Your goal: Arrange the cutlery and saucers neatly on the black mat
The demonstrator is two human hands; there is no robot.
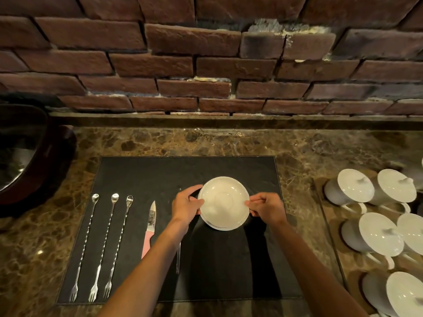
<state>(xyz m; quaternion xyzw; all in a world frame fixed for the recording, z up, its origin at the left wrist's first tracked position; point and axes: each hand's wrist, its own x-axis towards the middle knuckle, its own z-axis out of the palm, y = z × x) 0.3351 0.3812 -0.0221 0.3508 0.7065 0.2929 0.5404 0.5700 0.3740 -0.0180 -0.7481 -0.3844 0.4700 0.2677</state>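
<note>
A small stack of white saucers sits near the middle of the black mat. My left hand grips the stack's left rim and my right hand pinches its right rim. Three long twisted bar spoons with fork ends lie side by side on the mat's left part. To their right rests a pink-handled knife, blade pointing away. Another thin metal utensil lies partly hidden under my left forearm.
The mat lies on a brown marble counter against a brick wall. Several white lidded cups stand on a glass tray at the right. A dark round bowl-like object sits at the far left.
</note>
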